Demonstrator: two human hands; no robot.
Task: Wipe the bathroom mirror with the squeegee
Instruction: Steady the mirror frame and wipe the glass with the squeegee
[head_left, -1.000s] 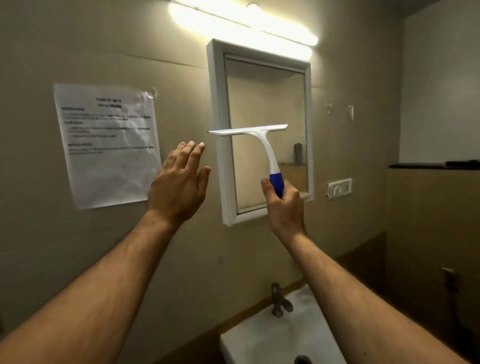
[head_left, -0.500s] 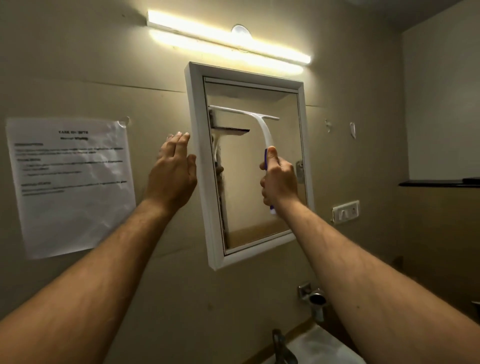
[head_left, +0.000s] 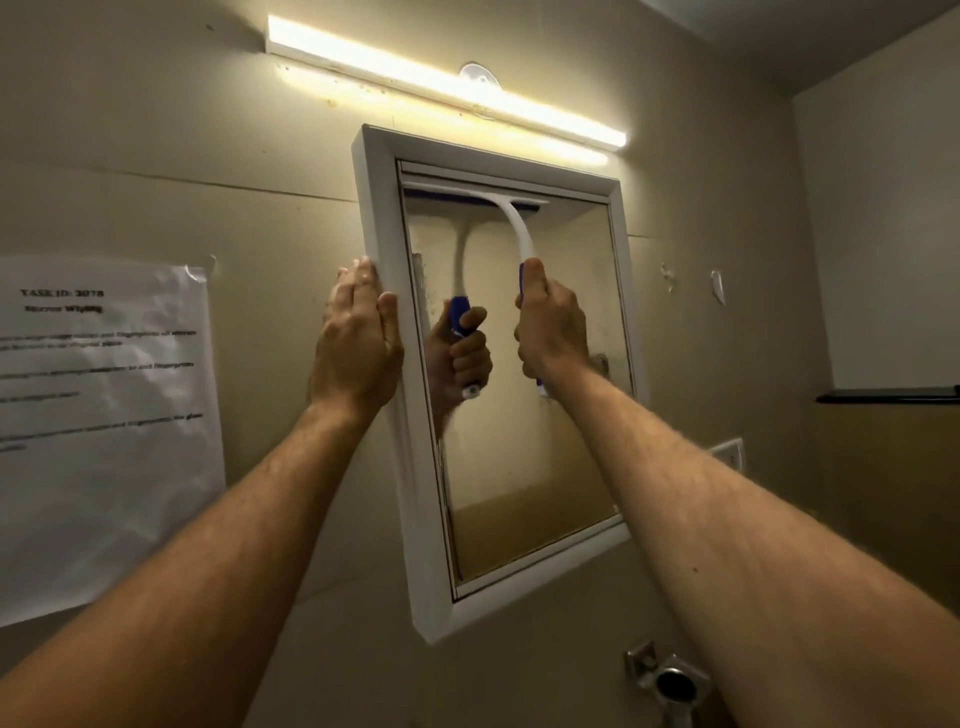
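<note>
A white-framed mirror (head_left: 421, 530) hangs on the beige wall. My right hand (head_left: 551, 328) is closed around the blue handle of a white squeegee (head_left: 511, 221). Its blade lies flat against the glass along the top edge of the mirror, toward the left. My left hand (head_left: 358, 338) rests flat on the mirror's left frame edge, fingers together and pointing up, holding nothing. The glass reflects the hand and the squeegee handle.
A lit tube light (head_left: 447, 85) runs above the mirror. A printed paper sheet (head_left: 104, 426) is taped to the wall at left. A metal tap fitting (head_left: 670, 680) sits below the mirror, a wall switch (head_left: 727, 452) and a dark shelf (head_left: 888, 396) at right.
My right hand raised the squeegee from mid-glass to the mirror's top edge. My left hand moved right from the wall onto the frame. The view tilted upward and closer.
</note>
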